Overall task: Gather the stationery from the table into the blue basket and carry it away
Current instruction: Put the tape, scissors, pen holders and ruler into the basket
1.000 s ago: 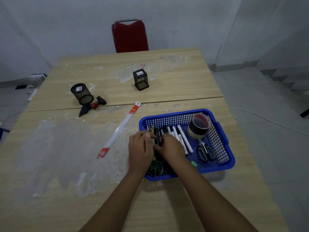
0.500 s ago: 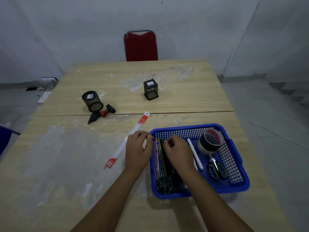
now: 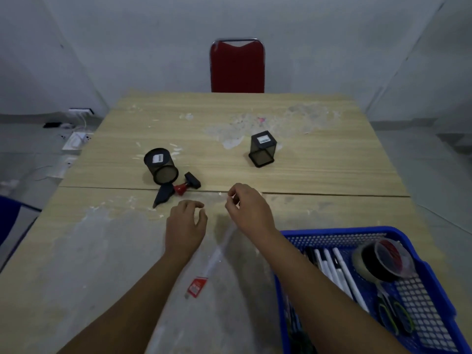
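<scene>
On the counter (image 3: 332,154), from left: round mesh cup (image 3: 161,166) tipped on its side; left hand (image 3: 185,226), fingers loosely curled, grasping nothing; clear ruler (image 3: 213,259) lying blurred between the forearms; right hand (image 3: 249,209), curled, its hold indiscernible; square mesh cup (image 3: 263,149) upright; blue basket (image 3: 434,290) holding markers (image 3: 339,272), tape (image 3: 383,260), scissors (image 3: 394,318).
</scene>
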